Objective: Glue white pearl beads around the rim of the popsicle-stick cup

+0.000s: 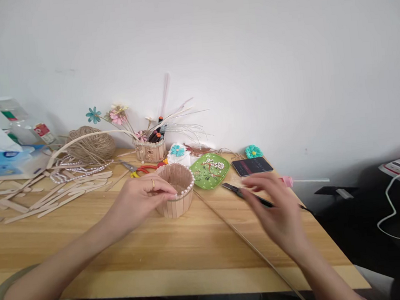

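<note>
A small round pot made of wooden sticks (175, 203), rimmed with white pearl beads, stands on the wooden table (131, 249). My left hand (141, 198), with a ring on one finger, grips the pot's near rim, fingers pressed on the beads. My right hand (278, 208) hovers blurred to the right, fingers spread and curved, just over a black-handled tool (249, 195) lying on the table. A long thin stick (243, 239) runs diagonally between the pot and that hand.
Loose wooden sticks (49, 193), a pearl string (72, 170), a twine ball (92, 144), scissors (138, 168), a flower-filled stick holder (150, 149), a green dish (209, 169), a phone (252, 166) and a tissue pack (1, 162) crowd the back. The table edge drops at right.
</note>
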The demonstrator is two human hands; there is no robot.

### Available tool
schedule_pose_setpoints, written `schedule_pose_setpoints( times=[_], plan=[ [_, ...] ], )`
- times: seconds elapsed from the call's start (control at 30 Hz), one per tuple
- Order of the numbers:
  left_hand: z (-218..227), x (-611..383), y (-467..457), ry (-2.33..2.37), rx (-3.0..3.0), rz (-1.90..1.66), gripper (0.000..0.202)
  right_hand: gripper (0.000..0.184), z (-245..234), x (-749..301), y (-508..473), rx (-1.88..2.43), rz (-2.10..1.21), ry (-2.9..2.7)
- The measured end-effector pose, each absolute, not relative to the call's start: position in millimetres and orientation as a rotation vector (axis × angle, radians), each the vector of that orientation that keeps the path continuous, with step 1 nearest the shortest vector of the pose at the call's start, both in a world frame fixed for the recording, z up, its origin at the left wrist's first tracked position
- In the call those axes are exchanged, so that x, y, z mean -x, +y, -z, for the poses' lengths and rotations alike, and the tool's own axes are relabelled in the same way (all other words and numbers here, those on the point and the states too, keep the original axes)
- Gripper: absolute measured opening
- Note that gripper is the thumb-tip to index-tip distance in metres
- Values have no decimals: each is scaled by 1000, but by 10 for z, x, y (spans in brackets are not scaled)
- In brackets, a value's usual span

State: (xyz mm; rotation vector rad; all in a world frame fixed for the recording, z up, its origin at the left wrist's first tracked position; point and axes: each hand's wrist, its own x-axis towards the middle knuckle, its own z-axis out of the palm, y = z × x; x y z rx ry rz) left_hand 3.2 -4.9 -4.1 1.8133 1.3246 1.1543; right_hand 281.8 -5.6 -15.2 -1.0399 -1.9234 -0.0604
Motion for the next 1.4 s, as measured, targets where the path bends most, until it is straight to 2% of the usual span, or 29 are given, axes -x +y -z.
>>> schedule_pose_setpoints(
  times=[0.13, 0.27, 0.73, 1.4],
  plan=[
    [84, -63, -23, 1356, -1810, -1172, 10, 28, 210, -2268, 127, 885, -289, -2158],
    [112, -95, 0, 1367, -1791, -1179, 9, 37, 309, -2081, 260, 915, -429, -2245],
    [178, -79, 1, 1395, -1864, -1136, 10, 33, 425, -2010, 317, 842, -517, -2181],
    [177, -98, 5, 1231, -2551, -1106, 20, 26, 451, -1978, 322, 820, -462, -2167]
  ],
)
